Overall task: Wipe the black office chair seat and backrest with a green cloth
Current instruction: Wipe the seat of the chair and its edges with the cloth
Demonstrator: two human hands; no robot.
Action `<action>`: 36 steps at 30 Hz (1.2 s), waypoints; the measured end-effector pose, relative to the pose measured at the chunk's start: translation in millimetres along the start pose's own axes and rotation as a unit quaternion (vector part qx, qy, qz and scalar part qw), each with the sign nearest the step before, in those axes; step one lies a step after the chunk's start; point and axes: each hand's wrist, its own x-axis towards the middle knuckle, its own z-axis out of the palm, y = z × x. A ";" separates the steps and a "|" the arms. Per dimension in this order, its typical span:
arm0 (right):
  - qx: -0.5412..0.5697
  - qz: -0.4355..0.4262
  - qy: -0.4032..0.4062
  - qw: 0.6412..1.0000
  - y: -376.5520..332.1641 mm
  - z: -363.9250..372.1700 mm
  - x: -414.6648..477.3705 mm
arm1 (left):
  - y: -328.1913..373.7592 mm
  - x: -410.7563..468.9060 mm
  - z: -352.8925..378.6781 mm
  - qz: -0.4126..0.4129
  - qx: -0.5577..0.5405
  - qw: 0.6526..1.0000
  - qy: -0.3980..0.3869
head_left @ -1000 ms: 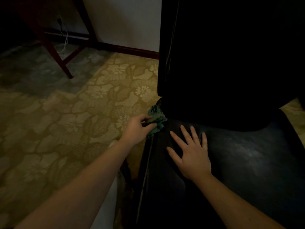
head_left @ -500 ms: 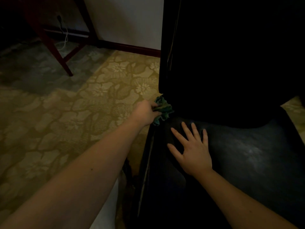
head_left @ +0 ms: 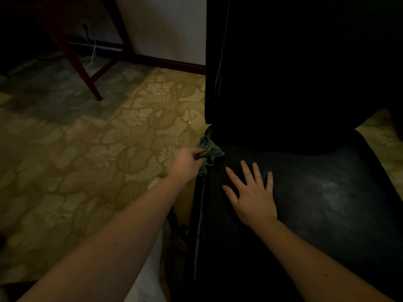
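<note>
The black office chair fills the right side of the head view, its seat (head_left: 327, 192) low and its tall backrest (head_left: 294, 73) rising dark behind. My left hand (head_left: 185, 163) grips a crumpled green cloth (head_left: 210, 150) at the seat's back left corner, where seat and backrest meet. My right hand (head_left: 253, 192) lies flat on the left part of the seat with fingers spread, a little to the right of the cloth and apart from it.
A patterned yellow-green carpet (head_left: 98, 160) covers the floor to the left of the chair. Dark red wooden furniture legs (head_left: 80, 62) stand at the far left near a white wall (head_left: 165, 27), with a white cable (head_left: 92, 51) hanging beside them.
My left hand with the cloth moved up toward the seat's back corner, then drew back down a little along the seat's left edge. My right hand stayed flat on the seat.
</note>
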 end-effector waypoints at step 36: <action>-0.013 -0.038 -0.079 0.996 7.2 -8.2 1.9 | -11.3 -45.5 7.3 -0.036 -0.005 0.999 -0.004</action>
